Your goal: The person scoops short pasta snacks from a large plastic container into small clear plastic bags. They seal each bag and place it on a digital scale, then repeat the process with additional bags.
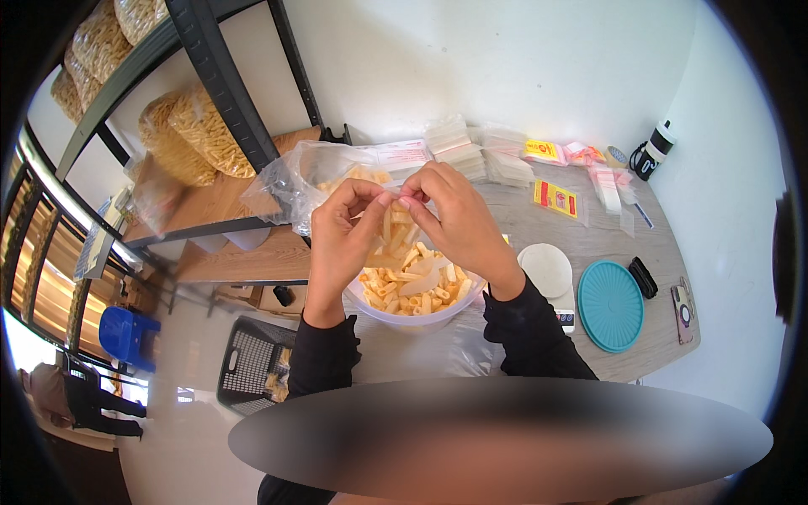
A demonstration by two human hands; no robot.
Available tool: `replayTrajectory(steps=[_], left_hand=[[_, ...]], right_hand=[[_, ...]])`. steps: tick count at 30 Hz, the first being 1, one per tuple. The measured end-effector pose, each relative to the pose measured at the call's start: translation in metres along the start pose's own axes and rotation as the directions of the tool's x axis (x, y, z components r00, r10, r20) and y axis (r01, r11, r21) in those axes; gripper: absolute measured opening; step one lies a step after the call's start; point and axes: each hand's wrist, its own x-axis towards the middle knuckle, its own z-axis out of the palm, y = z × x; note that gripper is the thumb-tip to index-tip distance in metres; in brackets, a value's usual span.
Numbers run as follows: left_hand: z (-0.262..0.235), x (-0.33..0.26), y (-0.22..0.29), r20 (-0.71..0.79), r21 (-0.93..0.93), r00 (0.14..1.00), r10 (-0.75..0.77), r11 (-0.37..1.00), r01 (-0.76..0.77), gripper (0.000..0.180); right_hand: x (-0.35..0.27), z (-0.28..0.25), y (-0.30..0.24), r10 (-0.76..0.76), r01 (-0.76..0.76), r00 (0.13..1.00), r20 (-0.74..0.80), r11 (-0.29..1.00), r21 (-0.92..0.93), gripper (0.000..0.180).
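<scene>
Pinching a small clear bag [395,238] above a pale, full bowl [417,320].
Left grip [347,223] and right grip [450,210]: fingertips nipped close together on bag's top; bag holds tube-shaped pieces [397,217]. Bowl near the front edge of the tabletop [610,244]. Toward back edge: yellow-and-red printed label [555,199], similar label [543,151] behind it. Black bottle [655,151], white marking, back right corner.

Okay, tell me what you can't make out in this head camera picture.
- Head view: the top edge of the small clear bag, covered by the pinching left hand and right hand.
- Head view: the far rim of the pale bowl, behind the hands and bag.
- Head view: the uppermost shelf bags, cut off by the top edge.
</scene>
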Motion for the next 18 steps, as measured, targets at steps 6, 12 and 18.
replayTrajectory(steps=[6, 12, 18], left_hand=[[-0.0002, -0.0024, 0.0009, 0.014, 0.062, 1.000, -0.003, 0.998, 0.002, 0.009], [0.0004, -0.0014, 0.0000, 0.003, 0.034, 1.000, -0.014, 0.999, 0.014, 0.008], [0.0028, -0.0021, 0.0038, 0.005, 0.019, 1.000, -0.029, 0.999, 0.029, 0.009]], right_hand=[[0.0004, -0.0016, -0.0018, -0.017, 0.018, 1.000, 0.022, 1.000, -0.019, 0.012], [0.0010, -0.0021, -0.0048, -0.062, 0.060, 0.998, -0.029, 0.998, -0.036, 0.012], [0.0009, -0.0010, -0.0036, -0.089, 0.087, 0.996, -0.023, 0.994, -0.066, 0.012]])
